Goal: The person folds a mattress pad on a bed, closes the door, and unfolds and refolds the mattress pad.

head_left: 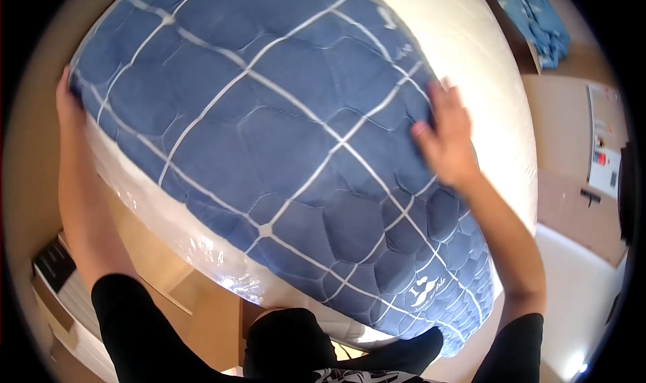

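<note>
A blue quilted mattress pad [289,161] with white crossing lines and a small printed white logo is spread over a cream mattress [488,73]. At the pad's far left edge, my left hand [68,100] is closed around its border, with part of the fingers hidden. My right hand [447,137] lies open near the right edge, fingers stretched out and slightly blurred, with the palm toward the pad. The lower right end of the pad is bunched into wrinkles. Clear shiny plastic [229,275] covers the mattress side nearest me.
My knee in black [286,342] is against the near side of the mattress. A wooden cabinet or box [208,322] stands below it at the left. Blue patterned fabric [538,19] lies at the upper right. A whiteboard-like panel [603,141] is farther right.
</note>
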